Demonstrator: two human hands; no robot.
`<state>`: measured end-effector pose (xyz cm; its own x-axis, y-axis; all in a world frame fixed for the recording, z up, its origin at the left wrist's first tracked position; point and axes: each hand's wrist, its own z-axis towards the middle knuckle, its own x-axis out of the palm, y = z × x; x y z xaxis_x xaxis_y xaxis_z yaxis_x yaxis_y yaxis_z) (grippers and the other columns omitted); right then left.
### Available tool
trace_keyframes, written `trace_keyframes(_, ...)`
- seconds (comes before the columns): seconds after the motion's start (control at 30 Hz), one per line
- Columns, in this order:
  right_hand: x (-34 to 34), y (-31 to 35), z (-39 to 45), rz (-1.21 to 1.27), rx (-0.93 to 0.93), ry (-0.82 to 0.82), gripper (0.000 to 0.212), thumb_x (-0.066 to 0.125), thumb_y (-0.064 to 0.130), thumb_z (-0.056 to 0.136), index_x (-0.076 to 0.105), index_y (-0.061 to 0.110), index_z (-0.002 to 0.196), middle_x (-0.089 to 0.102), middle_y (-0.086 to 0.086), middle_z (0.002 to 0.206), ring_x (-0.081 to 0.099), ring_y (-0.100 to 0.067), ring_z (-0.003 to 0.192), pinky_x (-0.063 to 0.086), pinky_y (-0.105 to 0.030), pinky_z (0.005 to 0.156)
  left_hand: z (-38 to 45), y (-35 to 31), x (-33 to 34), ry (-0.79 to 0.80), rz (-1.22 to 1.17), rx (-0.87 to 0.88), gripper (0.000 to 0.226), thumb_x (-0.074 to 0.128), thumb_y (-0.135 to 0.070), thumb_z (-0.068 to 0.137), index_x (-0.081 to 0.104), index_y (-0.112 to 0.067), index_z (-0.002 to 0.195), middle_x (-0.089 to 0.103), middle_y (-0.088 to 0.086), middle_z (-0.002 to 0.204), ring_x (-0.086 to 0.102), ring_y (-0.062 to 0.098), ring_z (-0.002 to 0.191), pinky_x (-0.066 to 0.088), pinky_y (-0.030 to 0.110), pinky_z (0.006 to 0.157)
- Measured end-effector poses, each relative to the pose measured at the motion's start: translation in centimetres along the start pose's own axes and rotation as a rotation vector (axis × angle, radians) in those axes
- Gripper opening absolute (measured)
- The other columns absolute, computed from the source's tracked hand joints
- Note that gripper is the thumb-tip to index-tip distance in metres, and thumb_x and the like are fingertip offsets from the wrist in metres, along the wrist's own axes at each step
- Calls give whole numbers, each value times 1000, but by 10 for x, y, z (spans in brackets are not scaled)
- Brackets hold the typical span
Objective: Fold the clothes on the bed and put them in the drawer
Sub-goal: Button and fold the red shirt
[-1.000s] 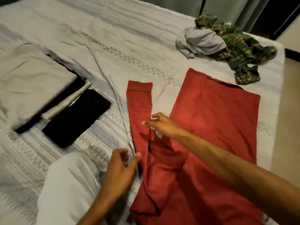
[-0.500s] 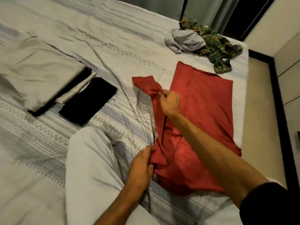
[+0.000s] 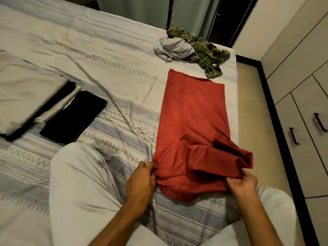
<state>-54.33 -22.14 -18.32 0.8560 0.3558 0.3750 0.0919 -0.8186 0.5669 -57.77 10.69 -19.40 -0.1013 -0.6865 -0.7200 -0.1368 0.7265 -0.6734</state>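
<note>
A red shirt point(image 3: 193, 118) lies lengthwise on the bed, narrowed into a long panel, with a sleeve folded across its near end. My left hand point(image 3: 142, 180) pinches the shirt's near left corner. My right hand point(image 3: 242, 183) grips the near right edge under the folded sleeve. A crumpled grey garment point(image 3: 174, 48) and a green plaid shirt point(image 3: 207, 52) sit in a heap at the bed's far right corner. Folded black clothes point(image 3: 74, 116) and a cream piece point(image 3: 58, 107) lie to the left.
The patterned bedspread point(image 3: 110, 68) covers the bed. My knees in light trousers point(image 3: 79, 189) rest on it close to the shirt. A white cabinet with dark handles point(image 3: 301, 121) stands to the right across a narrow strip of floor point(image 3: 252, 103). Dark curtains hang beyond.
The left sleeve, which lay out to the side, has been folded over the shirt's body. My right hand came from the sleeve to the near right edge; my left took the near left corner.
</note>
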Motion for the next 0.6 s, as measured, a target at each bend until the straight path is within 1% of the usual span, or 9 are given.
trace_keyframes(0.07,-15,6,6,61,40,47,52,55,17,95,54,21,146,62,-9,144,59,-25,132,46,-41,109,0,-2,-1,-12,26,-11,35,57,-18,95,62,-40,122,49,-12,101,55,9,80,50,29,73)
trace_keyframes(0.1,-15,8,7,44,30,60,50,59,17,94,56,22,144,65,-7,140,60,-23,130,46,-40,108,0,-2,-2,-20,42,-16,35,57,-18,96,62,-40,123,49,-11,101,55,10,81,50,30,73)
trace_keyframes(0.2,1,18,7,-91,43,95,43,60,23,101,60,22,144,67,-5,136,64,-20,119,45,-36,111,-1,-5,-3,-39,67,-28,34,57,-20,99,64,-40,126,51,-9,103,58,14,84,52,32,76)
trace_keyframes(0.3,21,37,9,-107,42,161,42,65,20,99,63,19,141,71,-5,120,68,-19,101,46,-35,114,-3,-8,-8,-52,79,-40,33,56,-23,101,65,-40,128,54,-7,106,60,16,86,55,34,79)
trace_keyframes(0.33,24,47,10,-81,-23,190,41,67,19,98,64,17,139,71,-6,120,69,-20,103,46,-37,114,-3,-9,-9,-55,88,-39,33,56,-23,101,66,-41,127,54,-7,104,60,16,85,55,35,78)
trace_keyframes(0.4,24,66,9,-6,-193,249,43,69,18,97,64,15,140,69,-11,131,68,-25,118,49,-41,113,-4,-9,-8,-56,108,-37,31,56,-23,102,67,-41,124,55,-8,101,61,17,83,56,36,76)
trace_keyframes(0.47,18,79,5,54,-297,274,50,73,21,94,61,16,143,69,-11,134,68,-26,121,53,-41,107,-5,-7,-8,-65,116,-39,28,56,-19,101,68,-39,117,53,-11,95,58,12,78,52,34,70)
trace_keyframes(0.53,6,87,5,100,-289,266,45,75,22,94,63,15,136,71,-10,133,71,-23,117,55,-38,105,-5,-7,-7,-75,131,-49,26,57,-16,100,68,-35,114,53,-12,93,56,11,76,48,33,68)
trace_keyframes(0.6,-5,88,8,121,-180,194,33,70,15,97,64,14,130,72,-11,129,73,-19,112,58,-30,98,-4,-8,-7,-71,163,-60,24,57,-16,100,66,-32,115,57,-7,97,58,16,80,52,37,73)
